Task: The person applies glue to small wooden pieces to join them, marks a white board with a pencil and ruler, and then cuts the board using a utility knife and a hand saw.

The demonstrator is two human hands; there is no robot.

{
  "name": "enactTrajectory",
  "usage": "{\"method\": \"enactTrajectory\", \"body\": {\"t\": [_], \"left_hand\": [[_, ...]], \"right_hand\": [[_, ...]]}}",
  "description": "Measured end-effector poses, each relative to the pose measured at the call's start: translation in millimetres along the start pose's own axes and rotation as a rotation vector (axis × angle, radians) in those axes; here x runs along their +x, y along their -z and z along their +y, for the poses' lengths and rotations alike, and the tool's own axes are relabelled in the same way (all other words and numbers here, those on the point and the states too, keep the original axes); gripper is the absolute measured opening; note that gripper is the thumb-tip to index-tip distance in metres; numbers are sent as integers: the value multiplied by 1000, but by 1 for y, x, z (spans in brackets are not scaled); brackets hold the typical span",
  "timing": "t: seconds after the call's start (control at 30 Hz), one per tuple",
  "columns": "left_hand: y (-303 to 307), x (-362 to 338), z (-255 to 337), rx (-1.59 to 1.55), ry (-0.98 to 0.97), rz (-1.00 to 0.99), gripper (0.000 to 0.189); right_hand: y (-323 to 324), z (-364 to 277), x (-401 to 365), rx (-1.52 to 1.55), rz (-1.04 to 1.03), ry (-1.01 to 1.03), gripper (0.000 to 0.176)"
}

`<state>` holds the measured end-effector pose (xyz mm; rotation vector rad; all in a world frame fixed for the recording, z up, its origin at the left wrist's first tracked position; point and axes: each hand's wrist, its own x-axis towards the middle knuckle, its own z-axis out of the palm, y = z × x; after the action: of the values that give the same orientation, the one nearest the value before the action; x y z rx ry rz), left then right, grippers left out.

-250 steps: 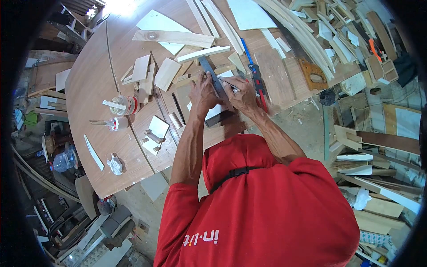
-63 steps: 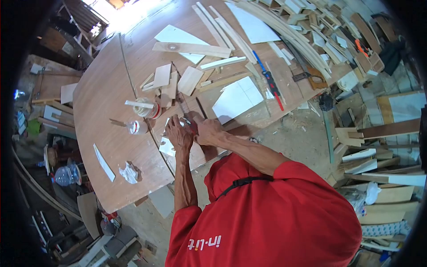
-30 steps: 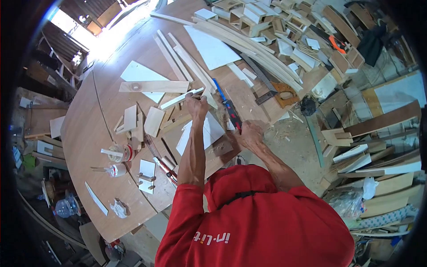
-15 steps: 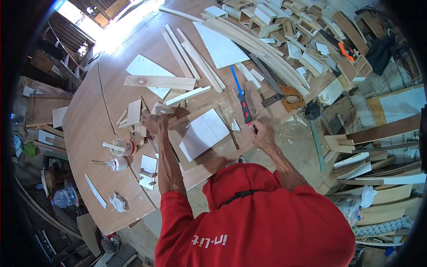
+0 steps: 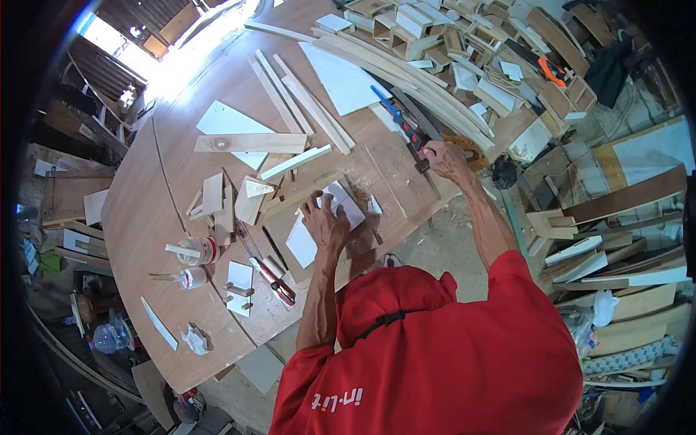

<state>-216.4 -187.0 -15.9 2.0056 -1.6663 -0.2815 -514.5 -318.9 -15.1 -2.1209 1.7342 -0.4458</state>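
My left hand (image 5: 326, 223) lies with fingers spread on a white, angular panel (image 5: 300, 245) marked with lines, which rests on a wooden board near the table's front edge. Further right, my right hand (image 5: 448, 161) is closed around the handle of a small hand saw (image 5: 407, 129) with a blue blade and a black-and-red grip. The saw is beside a dark metal square (image 5: 419, 116), its blade pointing away to the upper left. Left of the panel lie a red-and-black tool (image 5: 277, 281) and a small wooden block (image 5: 249, 206) with a pale wedge piece on it.
Wood strips (image 5: 312, 101) and white offcuts (image 5: 232, 123) cover the table's far part. Small wooden boxes (image 5: 413, 25) are piled at the back right. A glue jar (image 5: 199, 251) and a white pot (image 5: 190, 278) stand at left. Planks (image 5: 623, 196) lean at right.
My left hand has moved from the wood pieces at left onto the white panel. My right hand has carried the saw away and to the right, up to the metal square.
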Motion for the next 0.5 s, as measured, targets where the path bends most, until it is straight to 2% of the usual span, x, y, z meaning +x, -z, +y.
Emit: {"method": "enactTrajectory", "body": {"t": [0.13,0.2,0.23,0.3,0.4,0.5], "left_hand": [[-3,-8,17,10,-40,-55,32],[-11,-13,28,-165,-122,-76,33],[-16,-16,35,-191,-138,-100,35],[-20,-22,49,-192,-161,-143,35],[-16,-28,61,-153,-181,-192,39],[-17,-29,45,-92,-187,-122,44]], "right_hand": [[5,-2,-2,23,-23,-83,27],[6,0,-4,33,134,-192,29],[5,4,-4,33,135,-192,29],[3,15,-5,-72,346,-367,22],[4,31,-24,-116,369,-325,27],[11,47,-34,-92,335,-337,30]]}}
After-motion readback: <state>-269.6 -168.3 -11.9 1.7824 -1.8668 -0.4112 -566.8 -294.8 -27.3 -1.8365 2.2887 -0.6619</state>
